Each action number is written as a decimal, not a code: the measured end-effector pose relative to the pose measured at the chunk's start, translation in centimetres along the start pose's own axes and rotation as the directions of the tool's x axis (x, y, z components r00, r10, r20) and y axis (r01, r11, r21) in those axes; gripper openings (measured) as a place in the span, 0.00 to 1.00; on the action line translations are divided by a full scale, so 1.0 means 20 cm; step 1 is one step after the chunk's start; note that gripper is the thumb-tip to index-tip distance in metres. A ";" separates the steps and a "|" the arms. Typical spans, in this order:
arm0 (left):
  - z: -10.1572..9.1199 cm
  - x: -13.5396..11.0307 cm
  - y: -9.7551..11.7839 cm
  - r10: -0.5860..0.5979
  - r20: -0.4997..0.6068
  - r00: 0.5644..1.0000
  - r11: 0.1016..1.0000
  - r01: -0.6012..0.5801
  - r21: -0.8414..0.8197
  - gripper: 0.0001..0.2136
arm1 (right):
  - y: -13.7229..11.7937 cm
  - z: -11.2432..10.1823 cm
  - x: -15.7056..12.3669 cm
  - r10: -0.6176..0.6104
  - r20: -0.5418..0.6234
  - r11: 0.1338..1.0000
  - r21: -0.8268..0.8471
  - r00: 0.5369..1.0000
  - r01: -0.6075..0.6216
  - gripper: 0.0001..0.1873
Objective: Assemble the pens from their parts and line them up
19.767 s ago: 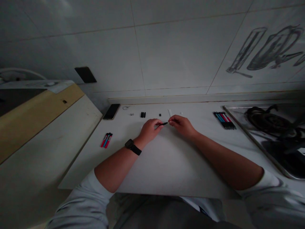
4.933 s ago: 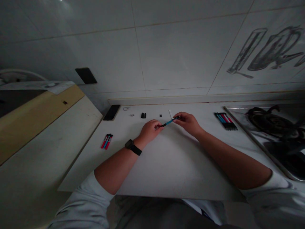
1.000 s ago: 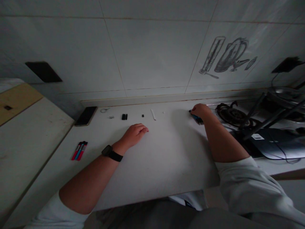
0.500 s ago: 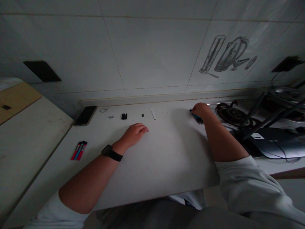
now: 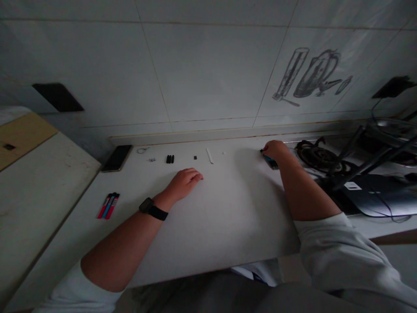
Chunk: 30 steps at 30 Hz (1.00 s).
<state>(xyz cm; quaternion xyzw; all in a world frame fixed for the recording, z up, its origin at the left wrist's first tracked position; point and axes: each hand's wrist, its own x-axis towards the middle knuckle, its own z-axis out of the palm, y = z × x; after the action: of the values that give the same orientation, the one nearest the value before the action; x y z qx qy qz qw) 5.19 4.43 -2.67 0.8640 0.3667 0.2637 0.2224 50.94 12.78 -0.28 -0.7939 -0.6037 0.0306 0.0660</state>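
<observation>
My left hand [image 5: 184, 183] rests on the white tabletop [image 5: 211, 226], fingers together and curled, with nothing seen in it; a black watch [image 5: 152, 208] is on that wrist. Over at the right, my right hand [image 5: 277, 150] has its fingertips closed on one of the small dark-and-blue pieces [image 5: 271, 163], partly hidden under the hand. In a row along the back lie a thin ring-like loop [image 5: 142, 150], small springs [image 5: 152, 160], black short pieces [image 5: 170, 159], a tiny dark square part [image 5: 195, 157], a white stick [image 5: 209, 155] and a tiny white bit [image 5: 223, 153].
Red and blue tubes [image 5: 108, 205] with black ends lie at the left. A phone [image 5: 117, 158] is in the back left corner. A gas burner [image 5: 314, 156] and a dark glossy panel [image 5: 381, 198] stand at the right. Tiled wall [image 5: 208, 74] closes off the back.
</observation>
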 end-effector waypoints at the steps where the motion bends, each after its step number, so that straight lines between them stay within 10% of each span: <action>1: 0.00 0.00 0.00 0.001 0.000 1.000 1.000 -0.001 0.001 0.16 | -0.01 -0.01 -0.01 0.005 0.002 1.000 -0.029 1.000 -0.005 0.09; 8: 0.01 0.00 -0.02 0.024 -0.003 1.000 1.000 -0.024 0.006 0.16 | -0.11 -0.15 -0.08 -0.019 -0.204 0.999 0.029 0.979 0.026 0.11; 18: 0.01 0.00 0.00 0.054 -0.017 0.998 0.997 -0.053 0.060 0.08 | -0.44 -0.43 -0.35 -0.085 -0.659 0.819 0.381 0.747 0.429 0.16; 25: 0.01 0.00 -0.01 0.010 -0.054 0.998 0.999 -0.008 0.046 0.07 | -0.77 -0.18 -0.58 -0.416 -0.382 0.552 0.615 0.825 0.563 0.20; 30: -0.01 0.00 0.02 -0.075 -0.066 0.995 0.995 0.079 0.060 0.08 | -0.88 0.14 -0.65 -0.675 -0.105 0.492 0.674 0.731 0.551 0.19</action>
<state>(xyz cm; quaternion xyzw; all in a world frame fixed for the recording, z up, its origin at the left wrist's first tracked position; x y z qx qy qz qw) 5.34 4.17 -2.29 0.8470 0.4146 0.2709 0.1932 30.20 5.10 -1.01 -0.4408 -0.7967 0.2866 0.2981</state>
